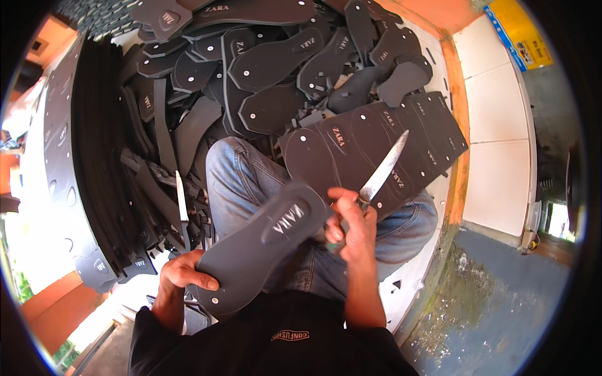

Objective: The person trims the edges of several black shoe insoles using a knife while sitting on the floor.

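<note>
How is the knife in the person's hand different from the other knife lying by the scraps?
The held knife is gripped by the right hand, blade pointing up and away; the other knife lies untouched among dark scraps. The held knife's blade looks wider and longer; the other knife's looks slimmer. Both have pale metal blades.

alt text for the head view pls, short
Seen from above, a seated person's left hand holds a dark grey foam shoe sole while the right hand grips a knife, blade pointing up and away. A pile of cut soles lies beyond the knees, and a second knife stands among scraps.
</note>
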Demonstrator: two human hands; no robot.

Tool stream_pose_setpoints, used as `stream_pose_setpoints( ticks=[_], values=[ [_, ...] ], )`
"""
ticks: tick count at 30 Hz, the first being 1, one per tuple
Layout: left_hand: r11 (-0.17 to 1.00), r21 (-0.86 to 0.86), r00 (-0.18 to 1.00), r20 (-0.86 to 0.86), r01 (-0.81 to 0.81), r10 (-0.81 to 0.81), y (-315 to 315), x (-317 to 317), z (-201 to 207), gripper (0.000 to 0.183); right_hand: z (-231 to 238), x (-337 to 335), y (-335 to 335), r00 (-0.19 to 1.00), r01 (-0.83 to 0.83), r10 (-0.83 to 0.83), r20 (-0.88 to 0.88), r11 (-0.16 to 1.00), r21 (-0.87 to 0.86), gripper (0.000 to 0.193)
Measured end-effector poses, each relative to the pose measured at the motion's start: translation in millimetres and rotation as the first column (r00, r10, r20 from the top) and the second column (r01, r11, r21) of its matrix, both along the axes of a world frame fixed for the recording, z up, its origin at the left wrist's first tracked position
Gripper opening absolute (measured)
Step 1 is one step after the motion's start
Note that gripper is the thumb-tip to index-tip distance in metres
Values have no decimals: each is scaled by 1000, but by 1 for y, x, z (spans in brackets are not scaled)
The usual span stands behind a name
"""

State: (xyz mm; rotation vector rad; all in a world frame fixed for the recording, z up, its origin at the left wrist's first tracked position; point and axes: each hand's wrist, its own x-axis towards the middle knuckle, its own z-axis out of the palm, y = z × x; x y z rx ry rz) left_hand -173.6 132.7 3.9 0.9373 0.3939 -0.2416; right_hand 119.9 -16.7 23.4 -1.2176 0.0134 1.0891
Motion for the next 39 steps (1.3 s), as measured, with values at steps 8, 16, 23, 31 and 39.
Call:
stream_pose_setpoints(
  ticks=[8, 16, 23, 31, 39],
  values=[
    [482, -577, 604, -25, -659, 797, 1, 104, -14, 85, -36, 3, -71, 937, 313, -277, 215, 936, -158, 18],
    [659, 164, 669, 6, -734, 743, 15, 155, -18, 35, -36, -52, -138, 923, -128, 219, 318, 951, -281, 23],
    [913, -12, 871, -305, -407, 384, -21, 171, -8, 37, -31, -23, -121, 427, -37, 596, 680, 763, -645, 41],
    [940, -16, 897, -308, -339, 318, -34, 175, 3, 36, -28, -18, -118, 485, -115, 664, 569, 694, -711, 27],
    [970, 158, 942, -252, -187, 223, -39, 187, 22, 33, -16, 8, -63, 326, -129, 637, 699, 762, -635, 20]
  ],
)
